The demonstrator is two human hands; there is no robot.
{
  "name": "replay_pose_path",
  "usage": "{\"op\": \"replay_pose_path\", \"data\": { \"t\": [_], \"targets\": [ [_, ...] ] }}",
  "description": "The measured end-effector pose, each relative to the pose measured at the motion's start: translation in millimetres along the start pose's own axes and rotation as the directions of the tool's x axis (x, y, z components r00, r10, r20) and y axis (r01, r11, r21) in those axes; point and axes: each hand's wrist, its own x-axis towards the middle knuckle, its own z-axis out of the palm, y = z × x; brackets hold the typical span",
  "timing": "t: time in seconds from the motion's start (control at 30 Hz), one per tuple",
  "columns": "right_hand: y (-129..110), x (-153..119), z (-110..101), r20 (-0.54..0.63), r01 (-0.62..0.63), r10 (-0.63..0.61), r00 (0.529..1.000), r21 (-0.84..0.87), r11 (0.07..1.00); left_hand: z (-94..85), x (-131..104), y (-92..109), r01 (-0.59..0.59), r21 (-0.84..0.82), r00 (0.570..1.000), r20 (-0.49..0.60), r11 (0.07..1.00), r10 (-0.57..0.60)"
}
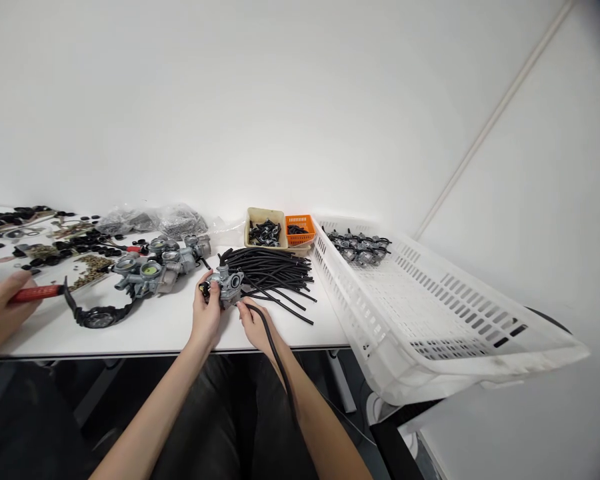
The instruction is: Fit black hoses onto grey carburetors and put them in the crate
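Observation:
My left hand [207, 311] is closed around a silver metal carburetor [229, 288], holding it just above the front of the table. Pinched in my right hand [254, 325] is a long black rubber hose [275, 353]; its near end is at the carburetor's lower side, and the rest trails down over my right forearm. Whether the hose end is on a fitting or only beside it, I cannot tell. Behind my hands lies a pile of cut black hoses [275, 270]. Several more carburetors [153, 270] are grouped to the left of my left hand.
A large white crate [410, 347] with several carburetors [360, 247] inside stands at right. Behind the hoses are a cream bin [251, 217] and an orange basket [307, 221] of small black parts. Far left, another person's hand [5, 310] holds a red-handled tool near a black wristwatch [100, 317].

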Motion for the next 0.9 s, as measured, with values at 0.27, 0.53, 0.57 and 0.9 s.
{"op": "replay_pose_path", "data": {
  "t": [0.27,0.53,0.57,0.9],
  "targets": [
    [3.3,0.3,1.8,-0.006,0.014,-0.013,1.0,0.042,0.999,0.8,0.5,-0.1,0.023,-0.006,1.0,-0.005,1.0,-0.023],
    [12.2,6.3,0.1,-0.227,-0.078,0.22,0.949,0.505,0.86,0.6,2.6,-0.9,0.089,-0.02,0.995,0.041,0.996,-0.088],
    [14.3,7.3,0.2,-0.274,-0.066,0.263,0.925,0.565,0.822,0.5,2.5,-0.7,0.101,-0.024,0.993,0.059,0.995,-0.1],
    [15.4,1.8,-1.5,-0.484,-0.058,0.348,0.803,0.518,0.853,2.0,-0.2,-0.7,0.14,0.05,0.968,0.205,0.989,-0.148]
  ]
}}
